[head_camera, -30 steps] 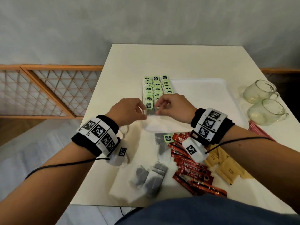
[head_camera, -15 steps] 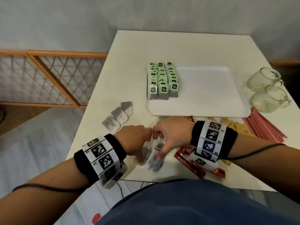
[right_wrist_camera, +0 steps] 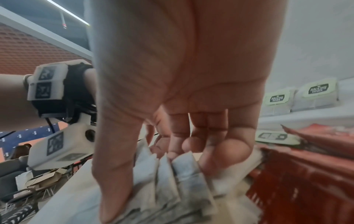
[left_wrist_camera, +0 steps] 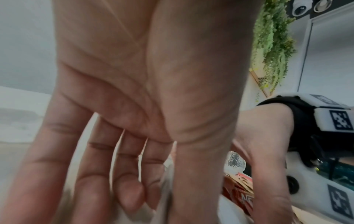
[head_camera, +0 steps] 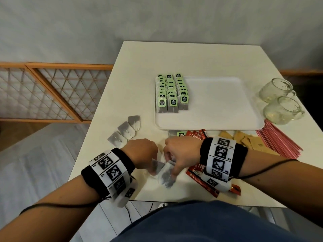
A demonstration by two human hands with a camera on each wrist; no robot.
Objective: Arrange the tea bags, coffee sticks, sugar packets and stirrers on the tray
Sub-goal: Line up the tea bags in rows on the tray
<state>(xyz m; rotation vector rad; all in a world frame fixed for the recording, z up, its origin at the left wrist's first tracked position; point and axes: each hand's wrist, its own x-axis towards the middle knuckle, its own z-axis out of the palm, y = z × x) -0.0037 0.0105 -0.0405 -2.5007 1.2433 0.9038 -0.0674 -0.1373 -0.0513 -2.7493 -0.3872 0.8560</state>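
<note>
Right hand (head_camera: 181, 155) pinches a loose tea bag (head_camera: 166, 175) at the bottom centre of the frame, left hand (head_camera: 142, 153) curled on the bags beside it — gathering step, I'd say — next they must go up to the tray (head_camera: 218, 105), beside the rows (head_camera: 172, 93) at centre.

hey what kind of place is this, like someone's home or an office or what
Hard to say for sure; probably an indoor workspace with a drinks setup, not clearly a home. A white table holds a tray of tea bags and two glass mugs; the left wrist view shows a ceiling camera.
</note>
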